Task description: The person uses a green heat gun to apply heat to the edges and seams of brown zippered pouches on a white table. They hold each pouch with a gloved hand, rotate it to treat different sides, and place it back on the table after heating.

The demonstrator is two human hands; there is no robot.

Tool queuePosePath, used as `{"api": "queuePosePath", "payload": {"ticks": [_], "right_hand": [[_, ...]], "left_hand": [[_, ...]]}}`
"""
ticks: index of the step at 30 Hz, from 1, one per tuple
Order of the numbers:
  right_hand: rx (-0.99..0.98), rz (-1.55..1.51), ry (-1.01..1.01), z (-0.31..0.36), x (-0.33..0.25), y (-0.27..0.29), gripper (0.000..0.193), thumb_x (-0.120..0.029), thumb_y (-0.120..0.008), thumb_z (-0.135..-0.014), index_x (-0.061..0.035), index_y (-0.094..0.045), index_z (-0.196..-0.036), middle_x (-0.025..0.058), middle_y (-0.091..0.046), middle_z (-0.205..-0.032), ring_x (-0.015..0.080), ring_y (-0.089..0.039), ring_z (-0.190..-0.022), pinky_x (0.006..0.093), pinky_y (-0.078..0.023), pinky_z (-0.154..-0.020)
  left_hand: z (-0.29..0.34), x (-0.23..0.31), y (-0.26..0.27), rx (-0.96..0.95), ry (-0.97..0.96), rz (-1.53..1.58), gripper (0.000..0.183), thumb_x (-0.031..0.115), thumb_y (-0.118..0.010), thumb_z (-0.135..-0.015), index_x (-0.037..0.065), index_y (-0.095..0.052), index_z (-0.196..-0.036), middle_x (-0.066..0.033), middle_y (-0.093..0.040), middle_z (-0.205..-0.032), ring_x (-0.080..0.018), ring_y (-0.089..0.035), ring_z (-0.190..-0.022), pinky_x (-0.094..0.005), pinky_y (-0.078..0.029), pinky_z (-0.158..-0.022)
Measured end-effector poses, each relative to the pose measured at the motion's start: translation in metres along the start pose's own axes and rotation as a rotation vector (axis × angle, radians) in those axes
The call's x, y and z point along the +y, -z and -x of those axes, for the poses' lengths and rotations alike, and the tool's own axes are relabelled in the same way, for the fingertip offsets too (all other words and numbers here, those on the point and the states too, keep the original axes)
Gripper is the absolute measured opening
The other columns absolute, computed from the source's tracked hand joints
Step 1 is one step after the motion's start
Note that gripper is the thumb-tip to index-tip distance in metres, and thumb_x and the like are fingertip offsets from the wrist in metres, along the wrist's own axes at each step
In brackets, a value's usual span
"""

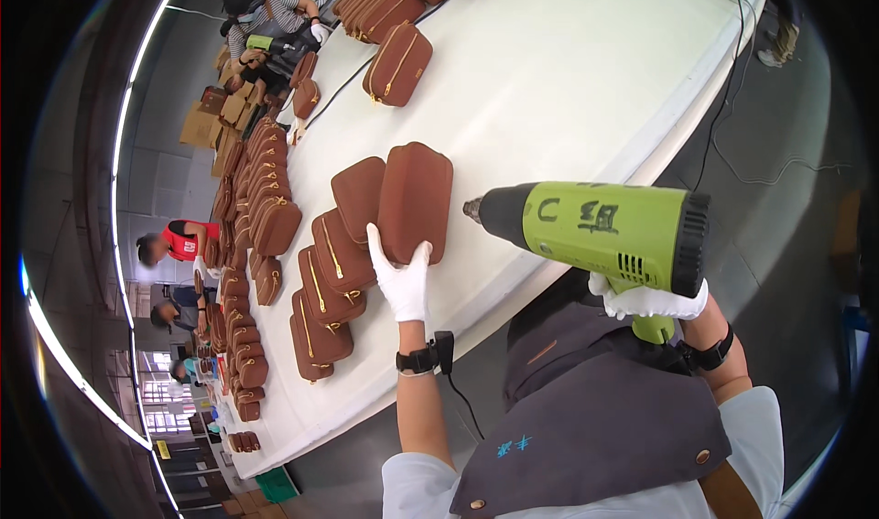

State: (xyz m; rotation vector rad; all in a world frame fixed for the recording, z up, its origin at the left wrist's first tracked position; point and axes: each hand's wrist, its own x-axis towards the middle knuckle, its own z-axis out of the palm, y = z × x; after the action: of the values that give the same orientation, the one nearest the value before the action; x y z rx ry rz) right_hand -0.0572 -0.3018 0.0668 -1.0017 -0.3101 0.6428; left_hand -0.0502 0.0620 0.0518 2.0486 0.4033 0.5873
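- Pouch [419,199], brown, sits at the far end of the left hand [401,279], above the tabletop [558,89] near its close edge. Can't tell whether it rests on the surface or is lifted clear.
- Handling, best guess: light, padded, semi-stiff walls that give a little under a squeeze. Leather-like skin probably marks or scuffs more readily than it breaks. Smooth face could slide a bit under a cloth glove.
- Where to take hold: near end, across the width, thumb one side, fingers the other. Keeps the broad face uncovered.
- Left fingers [373,237]: spread about the pouch's width, thumb on the near right corner, index along the left side; they have hold of it. Remaining fingers hidden.
- Right hand [661,301]: gloved, wrapped round the handle of a green-and-black heat gun [600,231]. Trigger finger not clear. Nozzle faces the pouch from the right, near, not touching.
- Looks: reddish brown, rounded corners, boxy, lengthwise edge dividing a broad face from a narrower side. No zip seen on the visible faces.
- Left of it: overlapping row of similar pouches [335,297], some with gold zips. Lone pouch [399,64] farther up, well apart.
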Motion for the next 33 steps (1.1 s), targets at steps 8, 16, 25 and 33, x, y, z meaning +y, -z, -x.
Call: {"api": "queuePosePath", "payload": {"ticks": [8,16,25,33], "right_hand": [[0.068,-0.096,-0.051,0.01,0.006,0.008,0.053,0.009,-0.066,-0.074,-0.001,-0.055,-0.125,0.0139,-0.064,-0.096,0.018,-0.061,-0.072,0.0296,-0.052,-0.062],[0.117,-0.285,0.041,0.014,0.004,0.018,0.064,0.012,-0.062,-0.063,0.0037,-0.052,-0.125,0.0203,-0.062,-0.091,0.0245,-0.063,-0.067,0.0334,-0.053,-0.055],[0.075,-0.184,0.011,0.003,0.013,0.025,0.072,0.003,-0.068,-0.062,0.0028,-0.048,-0.131,0.0205,-0.062,-0.093,0.0261,-0.063,-0.069,0.0337,-0.054,-0.057],[0.159,-0.159,0.021,-0.002,0.008,0.02,0.068,0.007,-0.065,-0.058,0.0068,-0.049,-0.125,0.021,-0.061,-0.088,0.0265,-0.062,-0.062,0.0335,-0.053,-0.05]], "left_hand": [[-0.015,-0.008,0.003,-0.202,0.506,1.035,0.06,0.018,-0.067,-0.088,-0.001,-0.04,-0.139,-0.011,-0.051,-0.136,-0.0276,-0.051,-0.123,-0.0447,-0.043,-0.103],[-0.019,-0.027,-0.028,-0.29,0.999,1.465,0.038,0.036,-0.054,-0.093,0.008,-0.058,-0.119,-0.0066,-0.062,-0.12,-0.0281,-0.061,-0.107,-0.0409,-0.058,-0.078],[-0.017,-0.036,-0.081,0.051,1.151,2.062,0.051,0.042,-0.052,-0.097,-0.003,-0.053,-0.121,-0.0184,-0.063,-0.117,-0.026,-0.067,-0.099,-0.034,-0.06,-0.073],[0.026,-0.046,-0.088,-0.284,0.895,1.528,0.037,0.029,-0.05,-0.1,0.002,-0.054,-0.125,-0.0119,-0.065,-0.112,-0.0256,-0.065,-0.094,-0.0347,-0.055,-0.071]]}}
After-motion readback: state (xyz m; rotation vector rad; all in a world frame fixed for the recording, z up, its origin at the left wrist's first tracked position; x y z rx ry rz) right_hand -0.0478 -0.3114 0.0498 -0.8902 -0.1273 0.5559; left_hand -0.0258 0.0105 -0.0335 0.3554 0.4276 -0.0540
